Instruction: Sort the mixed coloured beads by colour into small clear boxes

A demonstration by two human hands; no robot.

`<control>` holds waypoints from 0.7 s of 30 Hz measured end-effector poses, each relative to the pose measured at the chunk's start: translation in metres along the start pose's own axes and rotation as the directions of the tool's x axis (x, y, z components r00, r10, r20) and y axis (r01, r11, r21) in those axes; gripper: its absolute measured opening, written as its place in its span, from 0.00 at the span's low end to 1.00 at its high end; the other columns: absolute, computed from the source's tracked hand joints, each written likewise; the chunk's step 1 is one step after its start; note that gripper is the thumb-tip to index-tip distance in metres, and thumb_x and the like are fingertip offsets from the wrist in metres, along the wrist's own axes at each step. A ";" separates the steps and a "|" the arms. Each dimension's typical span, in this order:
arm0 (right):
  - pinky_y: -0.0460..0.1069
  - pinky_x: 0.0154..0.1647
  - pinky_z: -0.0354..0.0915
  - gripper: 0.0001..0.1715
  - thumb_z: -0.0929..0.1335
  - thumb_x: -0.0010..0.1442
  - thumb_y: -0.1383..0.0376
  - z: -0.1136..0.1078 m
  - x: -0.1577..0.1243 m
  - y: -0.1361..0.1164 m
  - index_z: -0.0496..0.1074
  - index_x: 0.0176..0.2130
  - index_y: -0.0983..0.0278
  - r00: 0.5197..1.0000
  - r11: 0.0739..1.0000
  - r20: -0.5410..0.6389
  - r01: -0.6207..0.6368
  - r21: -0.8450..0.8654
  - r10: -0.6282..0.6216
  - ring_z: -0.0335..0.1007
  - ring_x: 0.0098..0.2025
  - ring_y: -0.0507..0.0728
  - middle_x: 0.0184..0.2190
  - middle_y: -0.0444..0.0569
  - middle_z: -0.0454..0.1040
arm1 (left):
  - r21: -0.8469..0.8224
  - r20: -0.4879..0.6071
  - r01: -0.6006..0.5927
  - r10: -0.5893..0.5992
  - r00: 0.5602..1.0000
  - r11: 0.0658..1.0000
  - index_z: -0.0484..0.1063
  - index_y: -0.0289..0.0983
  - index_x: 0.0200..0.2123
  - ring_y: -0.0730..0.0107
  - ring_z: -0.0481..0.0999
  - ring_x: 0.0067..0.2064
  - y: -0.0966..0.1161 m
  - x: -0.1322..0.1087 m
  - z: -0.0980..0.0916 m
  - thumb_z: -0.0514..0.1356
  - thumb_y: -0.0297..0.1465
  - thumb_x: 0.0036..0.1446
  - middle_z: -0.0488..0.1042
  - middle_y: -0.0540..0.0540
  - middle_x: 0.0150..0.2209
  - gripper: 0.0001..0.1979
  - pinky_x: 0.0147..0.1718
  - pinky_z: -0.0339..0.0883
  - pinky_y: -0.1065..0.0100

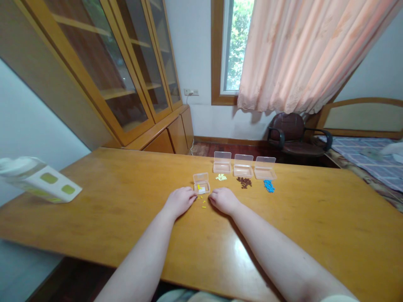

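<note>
Beside the near left corner of the small clear box (pixel 205 178), left grip (pixel 180 201), back of the hand upward, fingers bent inward; cannot tell the exact gap, nor any piece pinched there. Beside the near right corner of the same box, right grip (pixel 224 200), loosely curled toward the left one; fingertips mostly hidden, so cannot tell wide from narrow, or any hold. Between and slightly beyond both grips, the box itself, lid raised at its far side, with yellow bits (pixel 199 187) inside at the left and a white patch near them. Between the fingertips and a little nearer, loose yellow pieces (pixel 204 206) on the bench (pixel 94 218).

Beyond the right grip, a row of three clear boxes (pixel 243 167), lids up. Just nearer than that row: pale pieces (pixel 221 177) almost straight beyond the right grip, brown pieces (pixel 244 182) to its right, blue pieces (pixel 269 186) farther right. Well left of the left grip, a white container (pixel 67 184) with yellow-green panels. Far beyond the right grip and rightward, a dark chair (pixel 287 128).
</note>
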State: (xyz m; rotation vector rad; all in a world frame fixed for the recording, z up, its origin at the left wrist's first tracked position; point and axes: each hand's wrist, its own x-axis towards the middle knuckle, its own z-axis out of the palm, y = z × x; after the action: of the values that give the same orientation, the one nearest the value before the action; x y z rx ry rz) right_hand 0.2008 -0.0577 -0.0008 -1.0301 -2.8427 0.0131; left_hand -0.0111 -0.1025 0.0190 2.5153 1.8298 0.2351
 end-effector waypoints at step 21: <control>0.46 0.36 0.59 0.15 0.61 0.62 0.64 0.002 0.000 -0.001 0.75 0.35 0.65 0.999 0.999 -0.039 -0.024 0.042 0.025 0.71 0.34 0.54 0.32 0.51 0.76 | 0.063 -0.024 -0.037 0.038 0.999 0.997 0.75 0.39 0.33 0.64 0.74 0.37 0.011 0.004 0.010 0.54 0.30 0.58 0.76 0.44 0.35 0.09 0.36 0.65 0.65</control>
State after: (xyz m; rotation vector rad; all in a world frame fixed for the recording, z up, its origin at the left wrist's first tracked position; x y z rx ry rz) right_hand 0.2005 -0.0582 -0.0028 -1.0448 -2.7824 0.0528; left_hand 0.0021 -0.1018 0.0106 2.6019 1.8285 0.2148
